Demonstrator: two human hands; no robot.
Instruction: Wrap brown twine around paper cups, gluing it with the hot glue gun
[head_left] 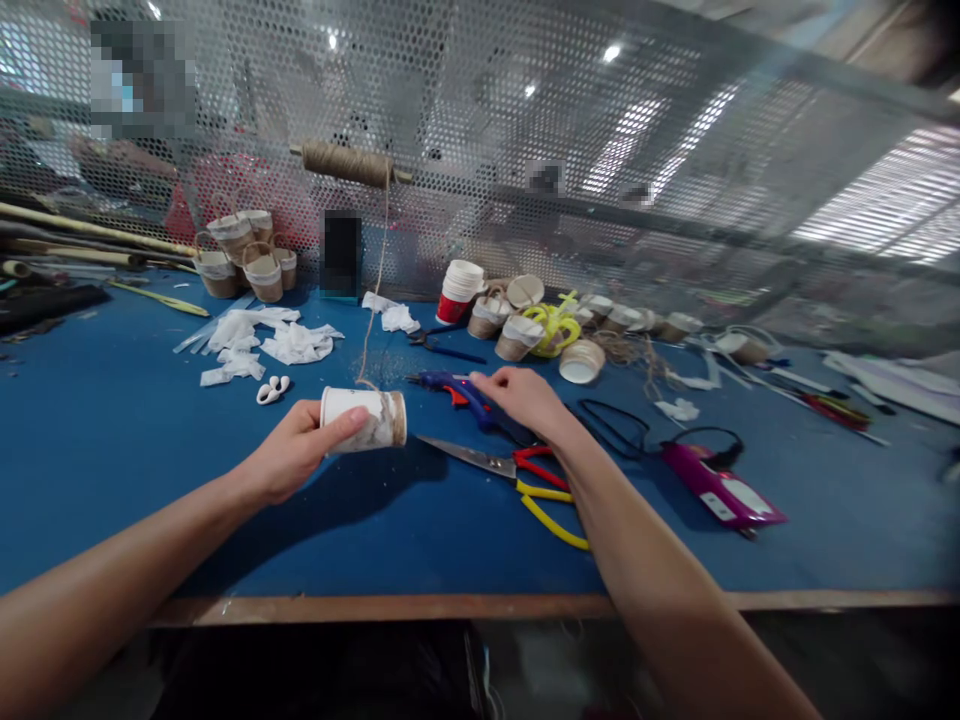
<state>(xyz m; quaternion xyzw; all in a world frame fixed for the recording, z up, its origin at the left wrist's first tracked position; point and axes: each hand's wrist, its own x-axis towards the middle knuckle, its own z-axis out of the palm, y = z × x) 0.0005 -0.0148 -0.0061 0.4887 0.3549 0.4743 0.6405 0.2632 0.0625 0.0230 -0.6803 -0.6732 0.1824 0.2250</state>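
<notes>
My left hand (292, 455) is wrapped round a white paper cup (379, 430) lying sideways, thumb on top. Brown twine (398, 418) circles one end of the cup, and a strand (373, 320) runs up from there to a spool (349, 163). My right hand (525, 402) is closed on a blue glue gun (480, 408) with an orange trigger, its nozzle pointing left toward the cup. Below the glue gun lie scissors (472, 456); red and yellow handles show at their right end, partly hidden by my right forearm.
Twine-wrapped cups (264, 278) stand at back left, with more cups (517, 338) at back right beside stacked paper cups (460, 285) and yellow ribbon (556, 330). White fabric scraps (300, 342), pliers (450, 345) and a purple pouch-like object (720, 487) lie on the blue table. Perforated metal mesh (465, 130) rises behind.
</notes>
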